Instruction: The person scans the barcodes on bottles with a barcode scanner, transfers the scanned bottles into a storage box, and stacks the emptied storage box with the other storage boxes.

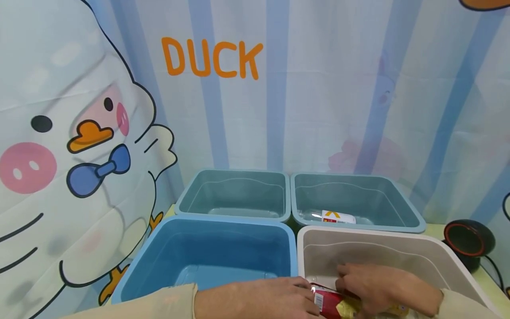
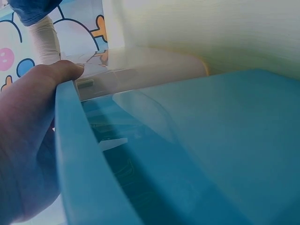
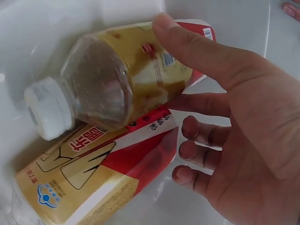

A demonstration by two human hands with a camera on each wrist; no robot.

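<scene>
Inside the beige bin (image 1: 422,241), my right hand (image 1: 370,283) holds a clear plastic bottle (image 3: 154,65) with a white cap and yellow label. In the right wrist view, its thumb lies on the label and the index finger is against the lower side; the other fingers curl loosely below. Under it lies a second bottle (image 3: 89,173) with a gold and red wrapper. A red, barcoded piece (image 3: 204,35) shows behind the held bottle. My left hand (image 1: 263,297) rests over the adjoining rims, near the blue bin's edge (image 2: 79,164), its fingertips apart from the bottles.
The blue bin (image 1: 239,221) stands left of the beige one. Behind are two grey-green bins; the right one (image 1: 358,179) contains a clear bottle with a white label (image 1: 336,216). A black round device (image 1: 470,239) with a cable stands at right. A duck-print curtain (image 1: 318,88) hangs behind.
</scene>
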